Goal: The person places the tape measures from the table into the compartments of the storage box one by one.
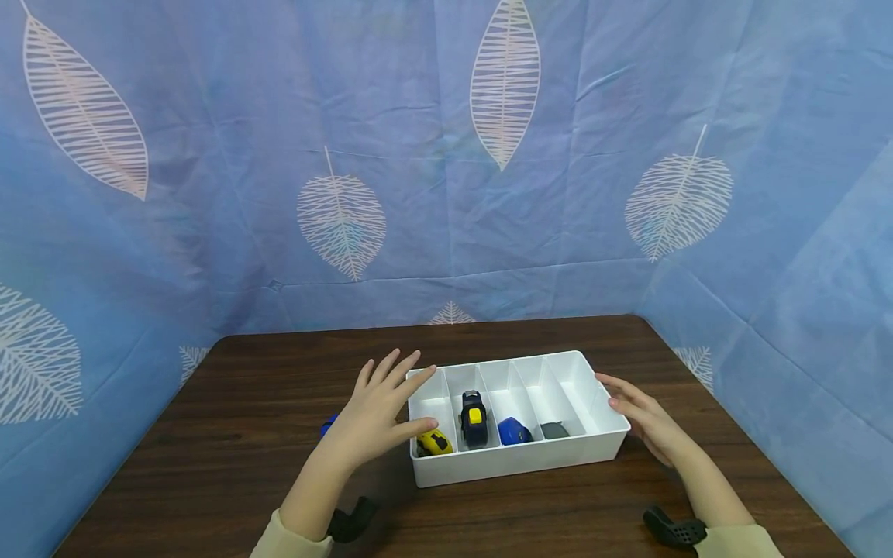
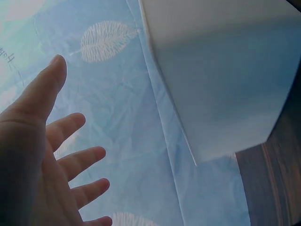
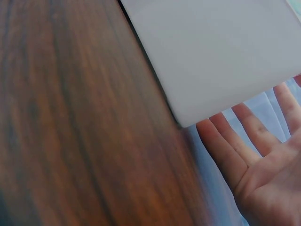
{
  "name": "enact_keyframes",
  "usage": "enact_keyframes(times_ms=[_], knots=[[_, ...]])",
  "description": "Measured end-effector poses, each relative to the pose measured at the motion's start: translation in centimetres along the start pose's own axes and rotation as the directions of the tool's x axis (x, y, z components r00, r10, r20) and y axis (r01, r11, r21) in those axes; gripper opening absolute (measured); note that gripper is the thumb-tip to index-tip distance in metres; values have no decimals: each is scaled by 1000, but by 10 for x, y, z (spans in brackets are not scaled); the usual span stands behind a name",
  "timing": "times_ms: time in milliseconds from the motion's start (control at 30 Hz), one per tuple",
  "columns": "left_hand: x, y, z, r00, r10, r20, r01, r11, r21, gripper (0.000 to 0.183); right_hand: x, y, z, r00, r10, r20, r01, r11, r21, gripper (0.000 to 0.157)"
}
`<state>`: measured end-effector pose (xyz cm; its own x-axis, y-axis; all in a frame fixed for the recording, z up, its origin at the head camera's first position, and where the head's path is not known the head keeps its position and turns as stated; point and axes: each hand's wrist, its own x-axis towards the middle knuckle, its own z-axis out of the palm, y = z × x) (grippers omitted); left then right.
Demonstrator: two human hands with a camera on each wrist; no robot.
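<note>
A white tray [image 1: 516, 463] split into several compartments lies on the dark wooden table. Its leftmost compartment holds a yellow-and-black tape measure [image 1: 436, 442]. Beside that stands a black tape measure [image 1: 474, 422] with a yellow button. A blue rounded object [image 1: 514, 432] and a small grey object [image 1: 554, 430] lie in the following compartments. My left hand [image 1: 373, 418] hovers by the tray's left end, fingers spread; in the left wrist view nothing is in its palm. At the opposite end, my right hand [image 1: 652, 422] has its fingers extended along the outer wall, fingertips right at it.
A bit of a blue object [image 1: 328, 424] shows on the table [image 1: 265, 434], mostly hidden behind the left hand. Black wrist straps [image 1: 352, 519] sit below both hands. Blue cloth with leaf prints [image 1: 446, 194] hangs around the back and sides.
</note>
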<state>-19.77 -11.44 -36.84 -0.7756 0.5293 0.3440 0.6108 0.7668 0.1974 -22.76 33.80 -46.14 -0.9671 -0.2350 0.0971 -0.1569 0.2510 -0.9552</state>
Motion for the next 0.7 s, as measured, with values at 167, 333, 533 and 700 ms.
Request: enact_keyframes(times_ms=[167,333,533,700], knots=[[-7,-8,0,1000,-13,-28,12,1000,-10,78,0,-1,0,1000,-1,5,1,1000,7,52],[-14,-15,-3,999,-39,-38,38,999,-31,82,0,-1,0,1000,-1,6,1,1000,8,52],[-22,-24,-3,998,-59,-34,58,998,-27,84,1,0,0,1000,4,-2,-4,1000,2,53],[-30,-32,-3,997,-73,-28,72,997,-21,84,1,0,0,1000,5,-2,-5,1000,2,53]])
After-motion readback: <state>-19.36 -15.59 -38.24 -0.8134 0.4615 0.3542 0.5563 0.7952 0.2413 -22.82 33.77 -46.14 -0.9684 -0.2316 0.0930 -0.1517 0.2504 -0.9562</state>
